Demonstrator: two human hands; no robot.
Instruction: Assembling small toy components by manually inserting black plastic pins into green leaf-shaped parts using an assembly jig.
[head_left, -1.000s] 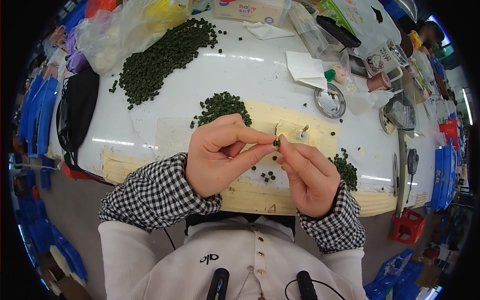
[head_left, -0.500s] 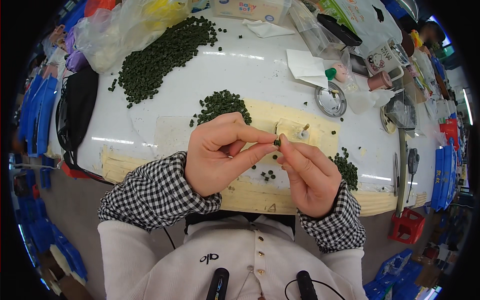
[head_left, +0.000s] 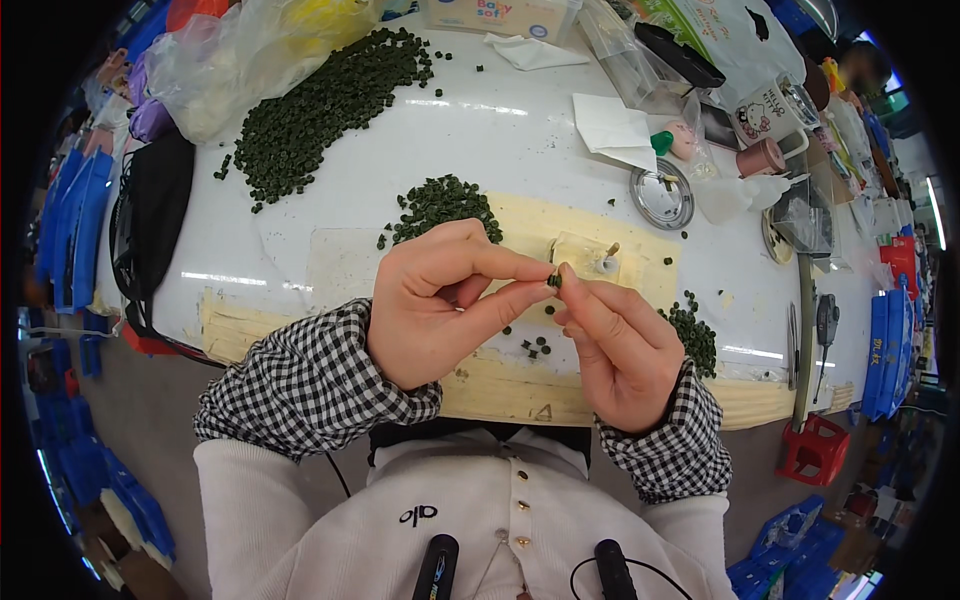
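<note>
Left hand (head_left: 428, 308) had thumb and forefinger pinched on a small green piece (head_left: 554, 281). Right hand (head_left: 628, 352) gripped the same piece from the other side, fingertips closed. The piece sat between the two hands, over the table (head_left: 480, 130). A few loose pieces (head_left: 540, 348) lay between the wrists. Small pile (head_left: 447, 206) lay just beyond the left hand; another pile (head_left: 694, 338) beside the right.

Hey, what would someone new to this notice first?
Probably the big heap of small dark green pieces at the upper left of the white table. Next, near the centre, the left hand and right hand pinch one tiny green part at their fingertips. The red stool stands out at the lower right.
</note>
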